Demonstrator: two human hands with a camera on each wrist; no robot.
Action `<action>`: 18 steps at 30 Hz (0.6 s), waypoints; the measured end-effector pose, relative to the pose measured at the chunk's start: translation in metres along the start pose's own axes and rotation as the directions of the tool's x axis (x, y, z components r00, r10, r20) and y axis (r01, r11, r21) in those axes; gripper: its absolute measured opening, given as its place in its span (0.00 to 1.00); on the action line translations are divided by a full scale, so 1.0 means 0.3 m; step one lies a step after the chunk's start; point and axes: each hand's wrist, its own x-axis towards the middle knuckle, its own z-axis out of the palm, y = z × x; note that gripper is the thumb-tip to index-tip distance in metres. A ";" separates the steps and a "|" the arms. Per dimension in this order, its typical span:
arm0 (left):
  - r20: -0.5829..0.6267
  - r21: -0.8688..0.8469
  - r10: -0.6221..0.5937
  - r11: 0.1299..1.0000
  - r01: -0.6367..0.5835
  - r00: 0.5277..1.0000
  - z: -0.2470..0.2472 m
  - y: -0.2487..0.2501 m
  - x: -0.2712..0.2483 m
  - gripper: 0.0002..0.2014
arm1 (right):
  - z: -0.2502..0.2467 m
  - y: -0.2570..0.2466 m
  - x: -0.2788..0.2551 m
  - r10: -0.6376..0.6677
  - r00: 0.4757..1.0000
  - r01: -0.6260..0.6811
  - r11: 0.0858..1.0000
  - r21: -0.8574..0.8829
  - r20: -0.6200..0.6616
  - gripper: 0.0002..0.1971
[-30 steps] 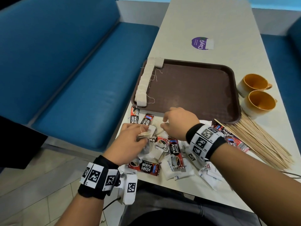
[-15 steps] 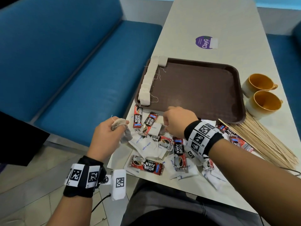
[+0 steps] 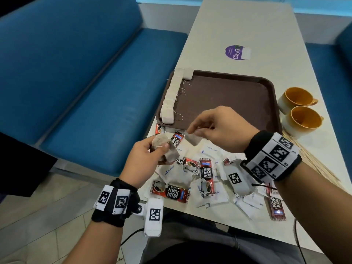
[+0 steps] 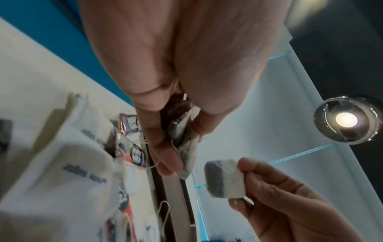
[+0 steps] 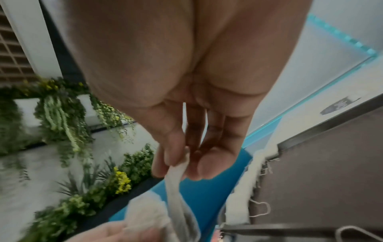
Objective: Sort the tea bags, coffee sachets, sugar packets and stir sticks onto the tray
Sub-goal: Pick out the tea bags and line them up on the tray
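Observation:
My left hand (image 3: 152,149) grips a small bunch of grey tea bags (image 3: 165,147) with loose strings, raised above the near left table edge; the bunch (image 4: 182,131) shows between its fingers in the left wrist view. My right hand (image 3: 198,130) pinches one tea bag (image 3: 193,139) by its top edge just right of the bunch, seen also as a tea bag (image 4: 223,178) and a hanging bag (image 5: 178,183). A row of tea bags (image 3: 172,94) lies along the left rim of the brown tray (image 3: 238,96). Coffee sachets (image 3: 205,172) and white sugar packets (image 3: 171,174) lie scattered below the hands. Stir sticks (image 3: 314,162) lie at the right.
Two orange-lined cups (image 3: 299,109) stand right of the tray. A purple sticker (image 3: 235,52) marks the far table. A blue bench (image 3: 95,82) runs along the left, beyond the table edge.
My left hand lifted off the pile with tea bags. My right hand rose from the pile and now pinches one tea bag next to the left hand's bunch.

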 end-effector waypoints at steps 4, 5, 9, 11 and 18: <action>0.092 -0.133 -0.002 0.991 0.014 0.996 0.059 0.050 -0.008 0.08 | 0.022 -0.055 -0.017 -0.079 0.990 0.074 0.996 0.050 0.117 0.12; 0.112 -0.155 -0.009 0.988 0.026 0.994 0.069 0.058 -0.010 0.08 | 0.034 -0.060 -0.016 -0.083 0.989 0.076 0.996 0.053 0.126 0.13; 0.171 -0.283 -0.082 0.951 0.129 0.982 0.092 0.074 -0.028 0.13 | 0.072 -0.055 -0.012 -0.077 0.995 0.071 0.993 0.098 0.057 0.18; 0.214 -0.340 -0.103 0.925 0.173 0.971 0.090 0.077 -0.039 0.12 | 0.083 -0.049 -0.011 -0.071 0.997 0.068 0.991 0.119 0.020 0.19; 0.283 -0.411 -0.069 0.893 0.186 0.957 0.056 0.032 -0.044 0.18 | 0.111 -0.040 0.013 -0.057 0.998 0.060 0.993 0.102 -0.028 0.16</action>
